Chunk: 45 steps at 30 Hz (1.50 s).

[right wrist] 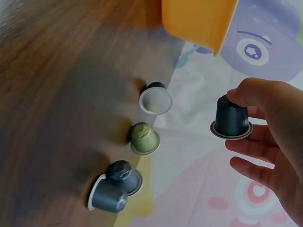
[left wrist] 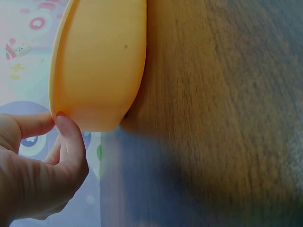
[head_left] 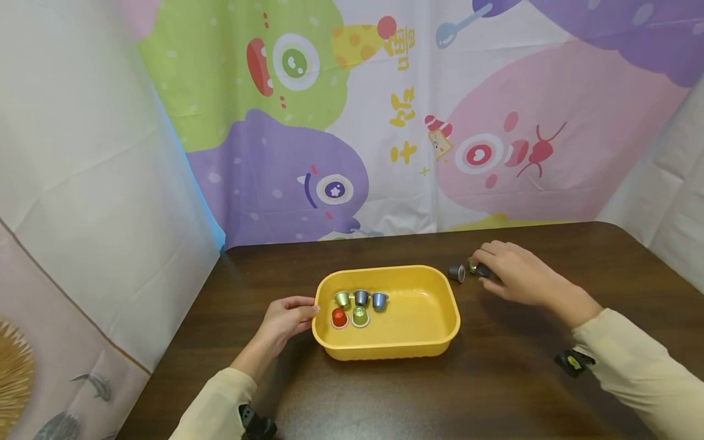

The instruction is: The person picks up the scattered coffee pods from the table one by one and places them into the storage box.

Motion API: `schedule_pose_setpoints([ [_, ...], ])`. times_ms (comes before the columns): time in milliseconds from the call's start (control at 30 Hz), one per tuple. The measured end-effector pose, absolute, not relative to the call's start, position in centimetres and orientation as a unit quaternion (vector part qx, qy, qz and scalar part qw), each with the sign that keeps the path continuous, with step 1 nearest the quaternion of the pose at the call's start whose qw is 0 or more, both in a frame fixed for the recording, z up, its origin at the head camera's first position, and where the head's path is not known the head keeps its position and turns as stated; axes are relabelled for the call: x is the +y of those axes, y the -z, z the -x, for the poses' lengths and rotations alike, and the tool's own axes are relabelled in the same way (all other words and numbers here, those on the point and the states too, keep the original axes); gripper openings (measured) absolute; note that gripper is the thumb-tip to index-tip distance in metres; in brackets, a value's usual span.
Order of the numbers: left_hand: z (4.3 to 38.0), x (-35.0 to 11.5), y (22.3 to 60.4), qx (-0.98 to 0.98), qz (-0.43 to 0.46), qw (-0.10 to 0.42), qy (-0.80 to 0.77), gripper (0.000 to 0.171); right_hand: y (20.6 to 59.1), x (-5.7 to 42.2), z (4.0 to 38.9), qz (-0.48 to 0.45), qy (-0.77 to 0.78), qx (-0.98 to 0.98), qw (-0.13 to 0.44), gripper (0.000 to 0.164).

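My left hand (head_left: 286,319) pinches the left rim of a yellow plastic tray (head_left: 385,351) between thumb and fingers; the left wrist view shows this grip up close. Inside the tray, at its left, sit several coffee capsules: a red one (head_left: 339,317), two green, a dark one (head_left: 361,297) and a blue one (head_left: 379,301). To the right of the tray, my right hand (head_left: 519,273) holds a dark coffee capsule (right wrist: 231,118) above the table, thumb on its narrow end, its rimmed lid facing down in the right wrist view.
More capsules lie on the wooden table (head_left: 363,397) by my right hand: a dark one (head_left: 456,273) near the tray, a green one (right wrist: 144,138), and two dark ones (right wrist: 108,195) touching each other. A cartoon-printed curtain (head_left: 407,183) hangs behind the table.
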<state>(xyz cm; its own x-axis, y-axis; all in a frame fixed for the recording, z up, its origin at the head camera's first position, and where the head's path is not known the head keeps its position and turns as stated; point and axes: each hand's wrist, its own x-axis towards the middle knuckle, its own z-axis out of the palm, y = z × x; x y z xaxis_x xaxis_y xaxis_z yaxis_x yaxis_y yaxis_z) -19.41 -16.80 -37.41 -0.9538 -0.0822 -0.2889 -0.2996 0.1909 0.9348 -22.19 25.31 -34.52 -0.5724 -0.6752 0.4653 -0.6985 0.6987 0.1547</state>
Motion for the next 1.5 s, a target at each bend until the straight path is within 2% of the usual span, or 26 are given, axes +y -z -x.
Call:
schedule_pose_setpoints([
  [600,19.4,-16.6,37.4,0.768,0.125,0.083,-0.622,0.03,32.6,23.8,21.9,-0.392,-0.025,-0.885,0.249,0.024],
  [967,19.3,-16.7,37.4,0.769,0.123,0.082,-0.622,0.029,31.5,22.2,22.0,-0.373,-0.022,-0.904,0.209,0.021],
  [1500,19.3,-16.7,37.5,0.768,0.119,0.081,-0.624,0.03,29.2,19.1,22.6,-0.403,-0.03,-0.892,0.202,0.019],
])
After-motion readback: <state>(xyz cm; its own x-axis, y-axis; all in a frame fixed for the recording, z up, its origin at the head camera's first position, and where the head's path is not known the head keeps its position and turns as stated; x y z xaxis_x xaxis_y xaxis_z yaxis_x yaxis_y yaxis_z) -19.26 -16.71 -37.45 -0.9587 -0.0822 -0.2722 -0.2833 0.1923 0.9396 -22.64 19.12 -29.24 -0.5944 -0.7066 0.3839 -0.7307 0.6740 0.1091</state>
